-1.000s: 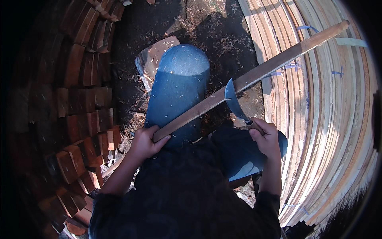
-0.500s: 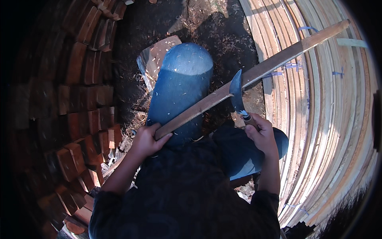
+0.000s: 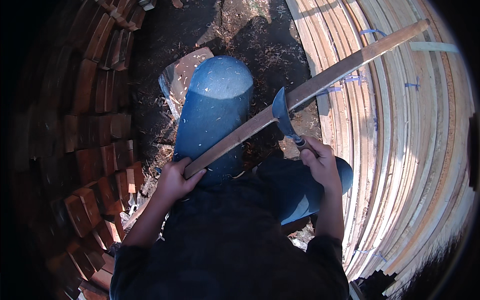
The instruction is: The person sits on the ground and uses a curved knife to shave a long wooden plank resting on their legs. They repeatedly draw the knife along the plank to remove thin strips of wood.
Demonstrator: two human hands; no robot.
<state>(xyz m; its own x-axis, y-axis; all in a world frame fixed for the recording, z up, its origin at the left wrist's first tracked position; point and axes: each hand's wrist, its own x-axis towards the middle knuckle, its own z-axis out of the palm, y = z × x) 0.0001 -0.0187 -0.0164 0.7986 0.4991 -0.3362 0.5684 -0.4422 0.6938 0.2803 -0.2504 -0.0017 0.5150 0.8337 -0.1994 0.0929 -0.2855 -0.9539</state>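
One wooden strip [image 3: 308,90] slants over littered ground [image 3: 280,60] and stacked planks [image 3: 395,165].

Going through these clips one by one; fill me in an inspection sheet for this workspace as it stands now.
Surface: dark ground, partly sunlit; the strip crosses over a raised blue-trousered leg.
Job's things: long wooden strip, slanting up to the right; curved knife, its blade crossing the strip.
Clutter: pale shavings on the ground and leg; flat board beyond the leg.
Hands: left hand grips the strip's near end; right hand grips the knife's handle.
Cables: nothing seen.
Surroundings: stacked reddish-brown wood blocks at left, pale planks with blue ties at right.
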